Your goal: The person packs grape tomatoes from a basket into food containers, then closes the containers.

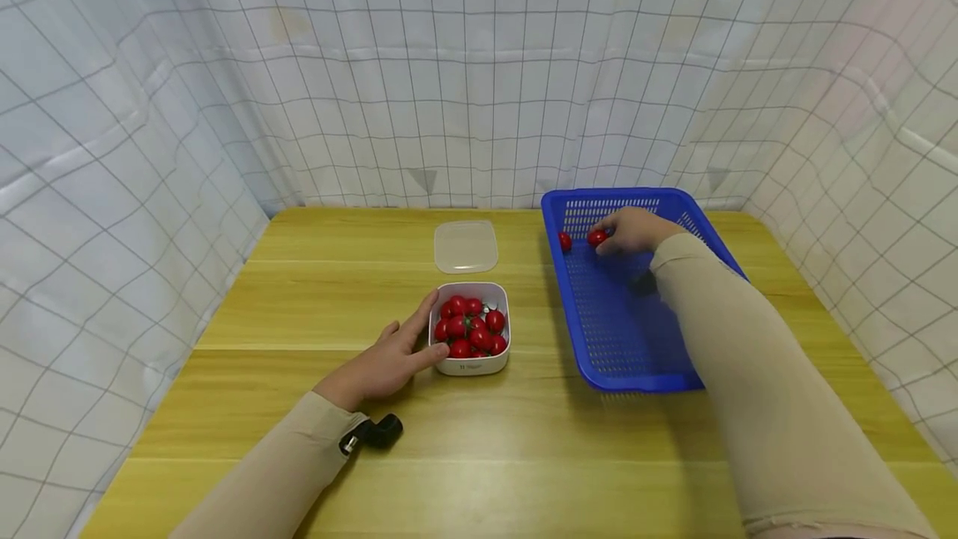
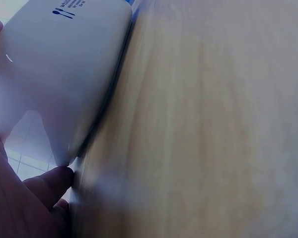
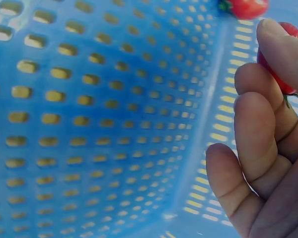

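A square white food container stands on the table, filled with several red cherry tomatoes. My left hand rests at its left side, fingers fairly straight along the wall and the thumb by the near rim. In the left wrist view, fingertips touch the container low on its side. Inside the blue basket, my right hand pinches a cherry tomato between thumb and fingers. Another cherry tomato lies by the basket's left wall; the right wrist view shows that tomato too, with a green stem end.
A translucent lid lies flat on the wooden table behind the container. White grid-patterned curtains hang behind the table and on both sides. The basket stands at the right, its walls and floor slotted.
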Tool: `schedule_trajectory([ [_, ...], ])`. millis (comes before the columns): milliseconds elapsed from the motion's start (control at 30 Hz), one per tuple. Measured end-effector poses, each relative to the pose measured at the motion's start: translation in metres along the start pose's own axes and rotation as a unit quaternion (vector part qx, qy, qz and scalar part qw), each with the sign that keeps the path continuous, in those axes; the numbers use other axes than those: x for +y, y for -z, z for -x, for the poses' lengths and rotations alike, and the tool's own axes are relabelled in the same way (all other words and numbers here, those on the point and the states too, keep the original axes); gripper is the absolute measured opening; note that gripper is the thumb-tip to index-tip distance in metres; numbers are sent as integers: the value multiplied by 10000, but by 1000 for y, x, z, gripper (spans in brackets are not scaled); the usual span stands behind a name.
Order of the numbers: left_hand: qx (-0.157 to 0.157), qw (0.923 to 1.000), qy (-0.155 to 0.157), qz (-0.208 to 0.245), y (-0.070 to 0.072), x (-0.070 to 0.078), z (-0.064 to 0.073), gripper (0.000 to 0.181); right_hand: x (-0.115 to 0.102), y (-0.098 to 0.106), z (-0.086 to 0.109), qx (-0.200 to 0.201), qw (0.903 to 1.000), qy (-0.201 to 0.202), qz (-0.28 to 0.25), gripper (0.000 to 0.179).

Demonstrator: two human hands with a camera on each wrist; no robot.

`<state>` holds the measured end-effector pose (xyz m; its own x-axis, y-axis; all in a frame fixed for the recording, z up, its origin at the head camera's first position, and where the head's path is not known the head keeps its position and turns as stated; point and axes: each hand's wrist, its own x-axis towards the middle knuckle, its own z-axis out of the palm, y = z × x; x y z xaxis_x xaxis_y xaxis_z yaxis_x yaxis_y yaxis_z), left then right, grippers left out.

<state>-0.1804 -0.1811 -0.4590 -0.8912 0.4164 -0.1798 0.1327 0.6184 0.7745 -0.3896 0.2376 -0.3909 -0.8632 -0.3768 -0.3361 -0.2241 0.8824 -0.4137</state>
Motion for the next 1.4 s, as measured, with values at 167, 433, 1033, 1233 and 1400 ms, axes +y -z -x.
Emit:
schedule_trajectory([
  [167, 17, 10000, 8, -58, 0, 0, -1, 89, -10, 12, 8, 90, 9999, 98, 26, 48],
  [433, 48, 10000, -13, -84, 3, 3, -4, 90, -37, 32, 20, 691, 9967, 420, 24, 44],
  [1033, 35, 9999, 7, -127, 2, 2, -2, 91, -149, 5, 46, -57, 9825, 1862, -22, 38],
  [1233, 36, 10000, 38, -67, 1, 1, -2, 91, -175, -15, 49, -414, 9718, 2322, 86, 36],
  [1400, 29, 10000, 25, -66, -1, 0, -2, 90, -184, -24, 51, -589, 9672, 2459, 227, 38],
])
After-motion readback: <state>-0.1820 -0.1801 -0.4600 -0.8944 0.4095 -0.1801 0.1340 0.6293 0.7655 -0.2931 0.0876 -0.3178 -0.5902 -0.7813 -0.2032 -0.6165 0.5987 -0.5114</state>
